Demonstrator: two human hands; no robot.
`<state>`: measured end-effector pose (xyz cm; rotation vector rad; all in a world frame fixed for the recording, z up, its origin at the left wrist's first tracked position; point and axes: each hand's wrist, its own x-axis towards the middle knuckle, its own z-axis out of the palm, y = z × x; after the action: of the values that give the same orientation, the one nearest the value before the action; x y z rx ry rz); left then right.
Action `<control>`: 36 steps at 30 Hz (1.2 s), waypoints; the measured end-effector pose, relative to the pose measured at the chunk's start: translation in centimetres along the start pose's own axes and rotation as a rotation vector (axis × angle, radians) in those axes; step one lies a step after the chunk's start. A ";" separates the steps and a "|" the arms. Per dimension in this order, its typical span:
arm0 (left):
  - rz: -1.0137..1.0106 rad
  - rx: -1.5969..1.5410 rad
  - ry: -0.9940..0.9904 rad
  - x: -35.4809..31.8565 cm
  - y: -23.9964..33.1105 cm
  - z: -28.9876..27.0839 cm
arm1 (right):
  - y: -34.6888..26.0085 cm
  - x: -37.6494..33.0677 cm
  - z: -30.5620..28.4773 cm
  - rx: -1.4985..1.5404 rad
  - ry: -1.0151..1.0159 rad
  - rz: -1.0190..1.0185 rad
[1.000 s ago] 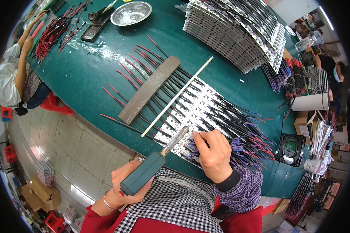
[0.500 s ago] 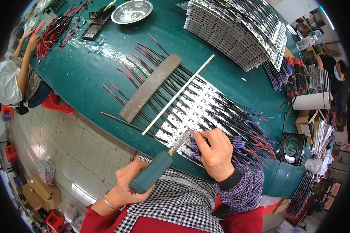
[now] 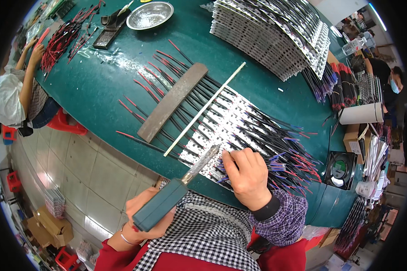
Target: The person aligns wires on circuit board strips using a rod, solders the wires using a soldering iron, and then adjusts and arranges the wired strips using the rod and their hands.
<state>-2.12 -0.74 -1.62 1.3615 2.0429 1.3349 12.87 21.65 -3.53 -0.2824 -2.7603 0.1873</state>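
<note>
My left hand (image 3: pixel 137 204) is wrapped round the green handle of a soldering iron (image 3: pixel 162 205). Its metal tip lies over a white circuit board panel (image 3: pixel 230 118), close to my right fingertips; whether it touches cannot be made out. Thumb and forefinger of my right hand (image 3: pixel 249 178) are pinched together at the panel's near right part, by a wire end mostly hidden under the fingers. Black wires (image 3: pixel 276 143) with red and blue ends fan out from the panel's right side. More wires run left beneath a white strip (image 3: pixel 205 108) and a grey-brown bar (image 3: pixel 174 102).
A tall stack of wired white panels (image 3: pixel 267 38) stands at the back right. A metal bowl (image 3: pixel 150 16) and a dark tray (image 3: pixel 107 37) sit at the back left. To the right is a black fan (image 3: pixel 340 169). Another person's hand (image 3: pixel 37 53) is beside red wires (image 3: pixel 61 47).
My left hand has drawn back to the left with the soldering iron, and its tip sits slightly higher on the panel. The right hand stays almost in place, still pinched.
</note>
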 end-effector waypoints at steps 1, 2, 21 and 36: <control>-0.002 0.003 0.002 -0.1 0.2 -0.2 | 0.0 0.0 -0.1 -0.002 -0.020 0.003; -0.025 0.003 0.004 -0.3 0.4 -0.4 | 0.0 0.0 -0.1 -0.004 -0.039 0.006; -0.118 -0.173 0.023 -0.6 -0.4 1.3 | 0.0 -0.2 -0.1 0.056 0.006 0.060; -0.090 -0.095 -0.033 -0.2 -0.5 1.6 | -0.3 -0.1 0.2 -0.013 0.011 -0.003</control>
<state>-1.16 -0.16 -2.85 1.2282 1.9683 1.3438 12.84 21.28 -3.68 -0.2823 -2.7522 0.1673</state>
